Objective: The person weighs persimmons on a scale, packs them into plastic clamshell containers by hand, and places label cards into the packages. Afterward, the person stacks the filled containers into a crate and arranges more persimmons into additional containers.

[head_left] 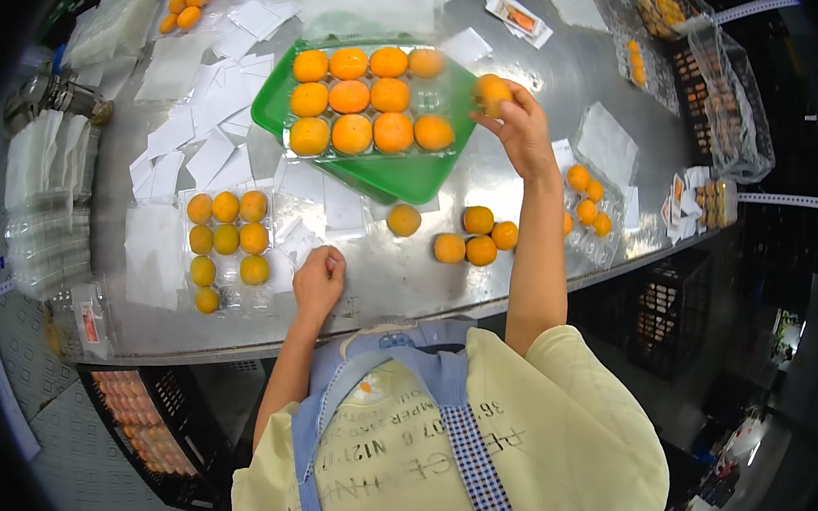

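An orange (492, 94) is pinched in the fingers of my right hand (519, 134), just right of a clear plastic tray (428, 98). Three rows of oranges fill most of that tray; a cup at the right of the middle row holds none. Under it lies a green plastic tray (405, 186). My left hand (318, 282) rests curled shut near the table's front edge, with no object visible in it. Left of it is another clear tray (233, 297) with several oranges. A single orange (403, 220) and a cluster of oranges (477, 235) sit on the metal between my arms.
White paper slips (210, 158) are scattered over the metal table (358, 295). Stacks of clear trays (44, 198) stand along the left edge. More trays with oranges (588, 207) lie to the right and at the back. A black crate (165, 428) stands below the front edge.
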Tool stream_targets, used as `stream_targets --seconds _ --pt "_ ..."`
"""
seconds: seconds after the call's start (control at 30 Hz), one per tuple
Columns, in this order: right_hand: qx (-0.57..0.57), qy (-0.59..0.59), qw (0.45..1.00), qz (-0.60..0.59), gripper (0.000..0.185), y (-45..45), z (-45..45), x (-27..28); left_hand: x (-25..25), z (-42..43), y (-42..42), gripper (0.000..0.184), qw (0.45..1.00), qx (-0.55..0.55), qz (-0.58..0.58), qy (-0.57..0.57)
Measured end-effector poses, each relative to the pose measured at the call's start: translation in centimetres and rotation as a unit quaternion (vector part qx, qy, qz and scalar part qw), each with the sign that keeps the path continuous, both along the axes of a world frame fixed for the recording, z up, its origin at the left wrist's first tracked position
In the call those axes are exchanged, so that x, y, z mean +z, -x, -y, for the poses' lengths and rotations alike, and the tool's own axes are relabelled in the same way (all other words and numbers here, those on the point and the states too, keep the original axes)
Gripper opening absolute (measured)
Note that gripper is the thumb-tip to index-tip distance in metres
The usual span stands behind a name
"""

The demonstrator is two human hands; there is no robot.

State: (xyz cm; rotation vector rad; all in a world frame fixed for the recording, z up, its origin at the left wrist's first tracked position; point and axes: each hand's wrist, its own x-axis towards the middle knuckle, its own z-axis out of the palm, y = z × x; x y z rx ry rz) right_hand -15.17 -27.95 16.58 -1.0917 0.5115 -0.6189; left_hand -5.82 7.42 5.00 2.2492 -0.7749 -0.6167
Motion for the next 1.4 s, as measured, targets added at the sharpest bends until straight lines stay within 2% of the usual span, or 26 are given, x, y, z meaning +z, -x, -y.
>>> stream_targets --seconds 0.1,0.2,0.23,0.37,0.47,0.5,0.63,0.77,0.9,0.97,1.03,1.17,1.27,1.4 --pt "-0.035 -0.011 0.998 -0.053 0.059 4.9 -0.6 -1.6 -0.3 0.1 0.3 0.008 1.000 -0.004 0.015 -0.004" --pt "-0.043 0.149 0.950 -0.270 0.057 9.6 -0.9 -5.8 0.0 0.8 1.1 0.015 1.000 -0.010 -0.001 0.022" --pt "-0.052 0.261 0.900 -0.346 0.053 11.5 -2.4 -8.0 0.8 1.7 1.8 0.019 0.999 -0.017 -0.022 0.026" --pt "-0.059 0.366 0.853 -0.367 0.051 13.0 -4.6 -9.6 3.2 6.0 4.1 0.038 0.997 -0.045 -0.025 0.049" --pt "-0.074 0.389 0.836 -0.379 0.051 13.0 -5.2 -10.0 2.6 8.3 4.9 0.051 0.987 -0.102 0.121 0.019" --pt "-0.084 0.397 0.831 -0.382 0.051 13.1 -5.2 -11.0 2.3 8.9 5.2 0.056 0.987 -0.115 0.109 -0.007" --pt "-0.089 0.392 0.832 -0.383 0.049 14.5 -5.1 -10.9 1.4 10.2 6.2 0.058 0.987 -0.137 0.073 0.044" --pt "-0.083 0.388 0.828 -0.396 0.047 15.7 -5.1 -10.0 1.7 11.2 8.1 0.058 0.986 -0.165 0.013 -0.001" --pt "-0.064 0.435 0.814 -0.378 0.043 16.8 -5.2 -9.1 0.8 12.8 9.2 0.060 0.984 -0.176 -0.011 0.036" --pt "-0.096 0.469 0.802 -0.358 0.041 17.7 -4.6 -8.0 0.8 13.8 9.7 0.061 0.982 -0.183 -0.035 0.012" --pt "-0.144 0.493 0.793 -0.330 0.037 19.1 -3.8 -7.5 0.7 14.4 10.1 0.063 0.977 -0.206 -0.026 0.036" --pt "-0.226 0.502 0.744 -0.379 0.031 23.3 -1.3 -7.8 1.0 15.4 10.7 0.066 0.968 -0.245 -0.034 0.037" --pt "-0.229 0.486 0.733 -0.418 0.029 26.1 -0.1 -7.8 1.4 16.1 10.7 0.068 0.955 -0.289 -0.037 0.050" --pt "-0.220 0.485 0.719 -0.446 0.040 27.5 0.3 -7.7 1.3 16.2 10.6 0.075 0.954 -0.288 -0.068 0.052"
